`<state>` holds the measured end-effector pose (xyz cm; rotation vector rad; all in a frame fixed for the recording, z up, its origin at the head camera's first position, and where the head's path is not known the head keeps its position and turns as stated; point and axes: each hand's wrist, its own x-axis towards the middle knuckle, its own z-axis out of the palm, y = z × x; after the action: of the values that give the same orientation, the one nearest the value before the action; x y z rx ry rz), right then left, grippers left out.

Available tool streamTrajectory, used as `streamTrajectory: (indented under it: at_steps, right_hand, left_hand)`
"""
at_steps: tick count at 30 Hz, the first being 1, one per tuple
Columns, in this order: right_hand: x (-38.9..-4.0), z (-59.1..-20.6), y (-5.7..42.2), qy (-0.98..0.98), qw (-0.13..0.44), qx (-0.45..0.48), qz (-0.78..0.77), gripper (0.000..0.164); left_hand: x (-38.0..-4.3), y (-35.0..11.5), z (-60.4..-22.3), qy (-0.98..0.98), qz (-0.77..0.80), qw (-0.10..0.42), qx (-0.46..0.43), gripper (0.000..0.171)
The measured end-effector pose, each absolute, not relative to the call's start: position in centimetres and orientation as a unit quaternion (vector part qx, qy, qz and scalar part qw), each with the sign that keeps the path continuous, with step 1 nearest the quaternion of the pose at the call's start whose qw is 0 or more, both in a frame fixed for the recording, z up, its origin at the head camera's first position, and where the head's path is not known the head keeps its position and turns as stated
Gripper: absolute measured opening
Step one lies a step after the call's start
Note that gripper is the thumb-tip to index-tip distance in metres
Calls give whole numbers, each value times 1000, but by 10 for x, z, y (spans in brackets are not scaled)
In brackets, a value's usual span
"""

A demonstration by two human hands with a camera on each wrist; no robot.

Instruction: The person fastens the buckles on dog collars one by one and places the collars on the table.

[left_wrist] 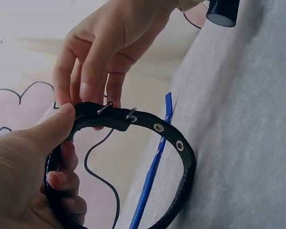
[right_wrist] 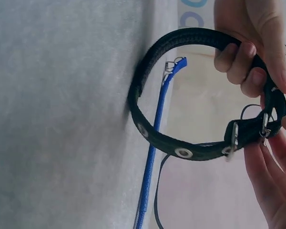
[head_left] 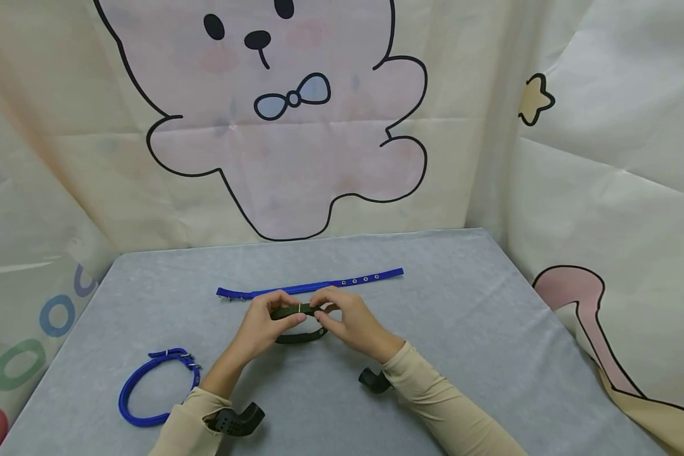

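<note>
Your table [head_left: 462, 310] — grey, cloth-covered — carries a straight blue collar [head_left: 304, 287] toward the far side (perforated end to your right) and a looped blue collar [head_left: 124, 392], buckled, at your left.

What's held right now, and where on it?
The dark green collar, closed in a loop. The left hand grips the band beside its metal fittings; the right hand pinches it at those fittings.

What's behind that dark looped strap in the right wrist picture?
Through the dark strap shows a blue strap with metal fittings, plus grey tabletop and pale backdrop. Where the dark band crosses, the blue is covered.
</note>
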<state>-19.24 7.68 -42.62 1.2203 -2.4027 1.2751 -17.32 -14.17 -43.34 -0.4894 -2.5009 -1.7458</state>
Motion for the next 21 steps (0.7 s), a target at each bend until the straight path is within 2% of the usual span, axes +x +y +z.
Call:
streamTrajectory:
  at_steps: [9, 16, 21]
  right_hand:
    - [-195, -430, 78, -803, 82, 422, 413, 25]
    - [-198, -434, 79, -828, 33, 413, 378, 48]
    - [-200, -437, 79, -832, 1, 374, 409, 43]
  left_hand:
    - [-174, -145, -433, -816, -556, 25, -156, 18]
    - [-174, -150, -431, -801, -579, 36, -148, 17]
    - [-176, -152, -433, -800, -578, 25, -156, 18]
